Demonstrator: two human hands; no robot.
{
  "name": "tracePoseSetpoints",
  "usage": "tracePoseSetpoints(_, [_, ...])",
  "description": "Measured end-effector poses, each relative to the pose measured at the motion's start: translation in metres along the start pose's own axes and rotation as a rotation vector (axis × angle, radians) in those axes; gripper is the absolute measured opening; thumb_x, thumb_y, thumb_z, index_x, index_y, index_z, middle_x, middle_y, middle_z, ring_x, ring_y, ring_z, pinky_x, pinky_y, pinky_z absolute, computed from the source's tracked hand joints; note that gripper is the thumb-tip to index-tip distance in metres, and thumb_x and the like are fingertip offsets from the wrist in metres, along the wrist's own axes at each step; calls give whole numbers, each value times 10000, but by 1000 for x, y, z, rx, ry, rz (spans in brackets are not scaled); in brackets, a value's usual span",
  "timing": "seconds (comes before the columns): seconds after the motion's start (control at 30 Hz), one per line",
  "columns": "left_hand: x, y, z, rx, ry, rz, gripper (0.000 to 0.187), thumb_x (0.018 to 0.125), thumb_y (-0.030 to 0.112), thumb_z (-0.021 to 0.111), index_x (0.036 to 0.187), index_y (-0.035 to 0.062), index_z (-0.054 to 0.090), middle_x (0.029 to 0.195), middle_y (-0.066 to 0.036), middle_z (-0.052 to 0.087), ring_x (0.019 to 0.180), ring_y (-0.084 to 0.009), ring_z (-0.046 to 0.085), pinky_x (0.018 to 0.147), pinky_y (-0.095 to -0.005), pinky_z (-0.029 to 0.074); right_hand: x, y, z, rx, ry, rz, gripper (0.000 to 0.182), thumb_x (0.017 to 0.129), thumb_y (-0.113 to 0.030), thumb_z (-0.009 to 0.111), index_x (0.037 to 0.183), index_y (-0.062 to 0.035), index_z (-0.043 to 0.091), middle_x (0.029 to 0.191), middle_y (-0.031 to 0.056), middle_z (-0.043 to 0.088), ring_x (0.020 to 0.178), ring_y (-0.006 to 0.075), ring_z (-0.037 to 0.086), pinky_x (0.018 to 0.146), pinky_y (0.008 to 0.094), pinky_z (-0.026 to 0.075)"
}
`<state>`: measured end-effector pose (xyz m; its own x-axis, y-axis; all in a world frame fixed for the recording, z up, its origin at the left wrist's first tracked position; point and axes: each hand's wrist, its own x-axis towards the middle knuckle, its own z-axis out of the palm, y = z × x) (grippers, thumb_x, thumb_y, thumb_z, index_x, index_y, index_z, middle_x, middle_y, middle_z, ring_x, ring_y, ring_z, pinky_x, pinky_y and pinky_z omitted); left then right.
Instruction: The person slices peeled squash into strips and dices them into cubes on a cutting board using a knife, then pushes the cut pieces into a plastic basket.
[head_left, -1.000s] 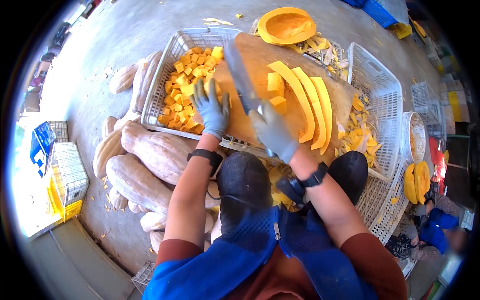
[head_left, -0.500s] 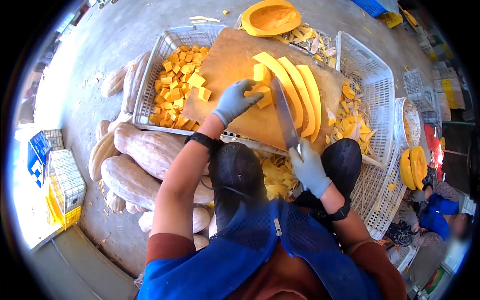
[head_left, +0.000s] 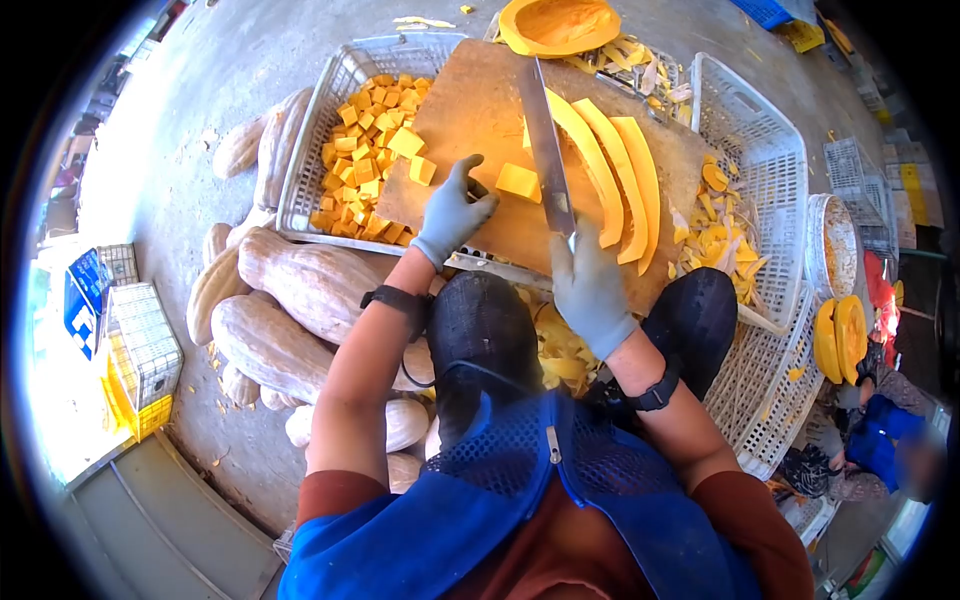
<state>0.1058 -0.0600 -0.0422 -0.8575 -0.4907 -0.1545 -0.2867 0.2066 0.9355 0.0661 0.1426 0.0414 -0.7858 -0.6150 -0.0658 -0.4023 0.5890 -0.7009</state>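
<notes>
My right hand (head_left: 592, 290), in a grey glove, grips the handle of a large knife (head_left: 545, 145). The blade points away from me over the wooden board (head_left: 470, 100). Just left of the blade lies a pumpkin chunk (head_left: 519, 182); another piece behind it is mostly covered by the knife. My left hand (head_left: 455, 208), gloved too, is above the board's left part with thumb and fingers apart and nothing between them. Long curved pumpkin strips (head_left: 641, 190) lie right of the knife. Orange cubes (head_left: 375, 130) fill a crate at the left, and two larger cubes sit at the board's edge.
A hollowed pumpkin half (head_left: 560, 25) rests beyond the board. Whole pumpkins (head_left: 270, 345) lie on the floor at left. The right-hand crate (head_left: 760, 140) holds peelings. A metal bowl (head_left: 830, 240) stands farther right. Another person (head_left: 880, 430) is at the lower right.
The knife has swung more upright and moved left, over the chunks. My left hand has drawn back left, away from them. The whole view has shifted slightly.
</notes>
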Motion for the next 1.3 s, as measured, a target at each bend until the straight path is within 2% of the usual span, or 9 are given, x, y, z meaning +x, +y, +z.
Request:
tracePoseSetpoints(0.2, [10,-6,4,395,-20,213,597,742,320,733,1255,115,506,790,-149,650,713,-322,648,660,-388,515,23,33,28,-114,-273,-4,283,940,-244,436,1039,20,460,724,264,621,691,444,613,639,529,479])
tracePoseSetpoints(0.4, [5,13,6,722,-15,122,533,724,348,757,1160,106,568,761,-174,656,740,-337,654,665,-423,511,27,36,40,-235,-304,-51,278,927,-237,452,1045,15,467,764,268,629,716,444,615,648,528,481])
tracePoseSetpoints(0.57, [5,-1,10,503,306,89,538,775,278,728,1256,143,530,1250,-177,516,946,-318,608,772,-400,509,-3,55,24,19,30,-51,299,918,-235,496,1099,3,481,783,260,628,717,443,613,637,527,471])
tracePoseSetpoints(0.67, [11,7,12,810,331,692,512,764,264,727,1238,177,553,1296,-144,489,1073,-334,552,893,-431,466,-14,54,1,4,28,99,307,913,-233,514,1110,1,485,779,255,625,710,449,607,640,524,470])
tracePoseSetpoints(0.8, [24,1,23,898,-22,965,457,737,217,705,1180,214,592,1285,-125,501,1164,-346,489,964,-470,413,0,58,1,99,-69,48,300,911,-223,517,1103,6,487,764,261,619,723,453,604,648,516,474])
tracePoseSetpoints(0.97, [17,-22,-6,1015,423,549,377,738,191,688,1109,240,638,1306,-115,493,1274,-354,373,1036,-509,324,22,54,-5,105,11,90,285,910,-210,512,1099,3,495,739,280,605,712,456,604,637,519,471])
tracePoseSetpoints(1.13, [1,-22,-3,863,192,878,365,726,157,710,1082,209,649,1234,-98,559,1147,-321,502,958,-423,424,47,54,19,31,-80,25,305,913,-246,509,1093,-1,487,745,280,612,711,466,600,638,524,469])
tracePoseSetpoints(1.2, [5,-29,2,763,17,873,330,748,200,692,1073,193,633,1201,-98,564,1076,-327,534,863,-436,468,61,41,39,109,-133,2,295,915,-243,520,1086,-5,491,744,256,612,694,426,606,622,495,468])
tracePoseSetpoints(1.3, [20,-41,-8,827,96,662,317,760,186,676,1073,159,633,1164,-120,566,1000,-339,548,815,-418,486,84,25,47,232,-274,-31,278,920,-223,544,1096,-13,499,732,194,610,639,327,616,577,430,466])
